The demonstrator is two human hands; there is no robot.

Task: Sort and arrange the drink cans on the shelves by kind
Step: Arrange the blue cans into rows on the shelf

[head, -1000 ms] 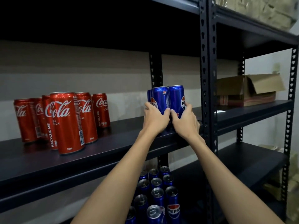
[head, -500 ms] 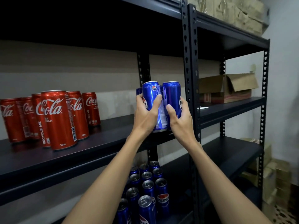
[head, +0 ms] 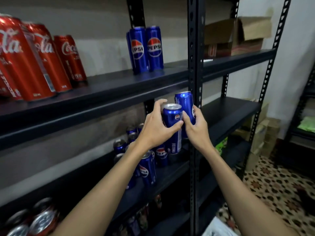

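We see the left hand point(head: 156, 128) with its grip curled round a blue Pepsi can point(head: 172, 126), thumb across the front, and the right hand point(head: 196, 126) with its grip holding a second Pepsi can point(head: 185, 106) just beside it, both lifted in front of the lower shelf point(head: 170, 169), where more Pepsi cans point(head: 148, 167) stand. On the upper shelf point(head: 119, 82), placed Pepsi cans point(head: 146, 50) stand upright, well apart from the red Coca-Cola cans point(head: 42, 60) at the left.

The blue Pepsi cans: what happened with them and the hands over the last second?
Two blue cans now stand alone on the upper shelf. Both hands have dropped below it: the left hand grips one Pepsi can, the right hand another. The red Coca-Cola cans stayed put.
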